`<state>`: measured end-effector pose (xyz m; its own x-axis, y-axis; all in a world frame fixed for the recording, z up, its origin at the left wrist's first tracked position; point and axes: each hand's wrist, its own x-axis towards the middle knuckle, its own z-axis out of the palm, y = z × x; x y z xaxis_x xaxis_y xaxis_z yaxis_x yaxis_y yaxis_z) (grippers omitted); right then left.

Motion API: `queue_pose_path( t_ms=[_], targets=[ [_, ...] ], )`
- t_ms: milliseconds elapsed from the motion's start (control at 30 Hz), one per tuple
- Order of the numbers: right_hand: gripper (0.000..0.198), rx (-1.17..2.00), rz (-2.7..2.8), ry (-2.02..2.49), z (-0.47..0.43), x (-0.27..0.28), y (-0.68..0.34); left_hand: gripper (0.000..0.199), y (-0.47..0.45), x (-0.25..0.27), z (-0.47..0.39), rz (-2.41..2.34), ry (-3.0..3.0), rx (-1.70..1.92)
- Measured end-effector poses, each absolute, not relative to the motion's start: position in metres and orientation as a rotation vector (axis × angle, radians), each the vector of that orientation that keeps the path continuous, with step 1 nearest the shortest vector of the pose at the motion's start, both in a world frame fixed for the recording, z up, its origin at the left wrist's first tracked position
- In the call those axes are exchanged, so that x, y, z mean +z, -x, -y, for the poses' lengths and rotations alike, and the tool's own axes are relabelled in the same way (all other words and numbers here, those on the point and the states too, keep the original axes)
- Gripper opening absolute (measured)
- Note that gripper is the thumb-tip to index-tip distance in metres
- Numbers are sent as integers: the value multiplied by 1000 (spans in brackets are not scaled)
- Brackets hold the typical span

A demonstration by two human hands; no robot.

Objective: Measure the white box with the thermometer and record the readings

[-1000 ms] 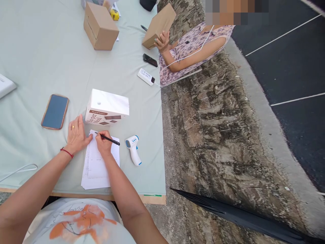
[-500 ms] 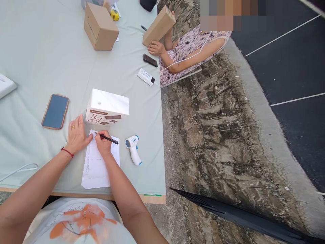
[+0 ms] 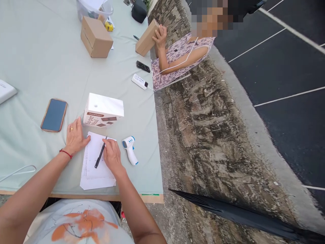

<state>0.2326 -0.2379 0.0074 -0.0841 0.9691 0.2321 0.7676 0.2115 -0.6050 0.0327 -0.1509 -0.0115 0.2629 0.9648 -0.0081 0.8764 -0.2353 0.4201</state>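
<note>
My right hand (image 3: 112,155) rests over the paper sheets (image 3: 98,181), its thumb and fingers closed around the front part of a black pen (image 3: 100,156). The pen slants down to the left, close over the written page. My left hand (image 3: 76,136) lies flat with fingers spread on the cloth, its thumb at the sheets' upper left edge. Just beyond both hands stands a white and brown "Super Meal" box (image 3: 104,110). Right of my right hand lies a white and blue infrared thermometer (image 3: 130,150). A phone in a brown case (image 3: 54,115) lies beyond my left hand.
Across the table (image 3: 50,51), another person's hand (image 3: 160,35) touches an upright cardboard box (image 3: 146,39). A second cardboard box (image 3: 98,39), a yellow tape measure (image 3: 109,26) and a clear tub (image 3: 93,13) stand far back. A black device (image 3: 143,66) and a white cabled device (image 3: 139,81) lie near the right edge.
The pen has swung from pointing right to slanting down-left, and my right hand has shifted right and down from the page's top. The other person's hand has moved up along the cardboard box.
</note>
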Motion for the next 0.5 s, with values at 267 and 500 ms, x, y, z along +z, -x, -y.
queue_pose_path(
  t_ms=[267, 500],
  targets=[
    [42, 545, 1860, 1672, 258, -10, -236, 93, -31, -5, 146, -1671, -2047, 365],
    [37, 391, 1355, 2061, 239, -9, -284, 101, -29, 15, 111, -1718, -1689, 296]
  ],
)
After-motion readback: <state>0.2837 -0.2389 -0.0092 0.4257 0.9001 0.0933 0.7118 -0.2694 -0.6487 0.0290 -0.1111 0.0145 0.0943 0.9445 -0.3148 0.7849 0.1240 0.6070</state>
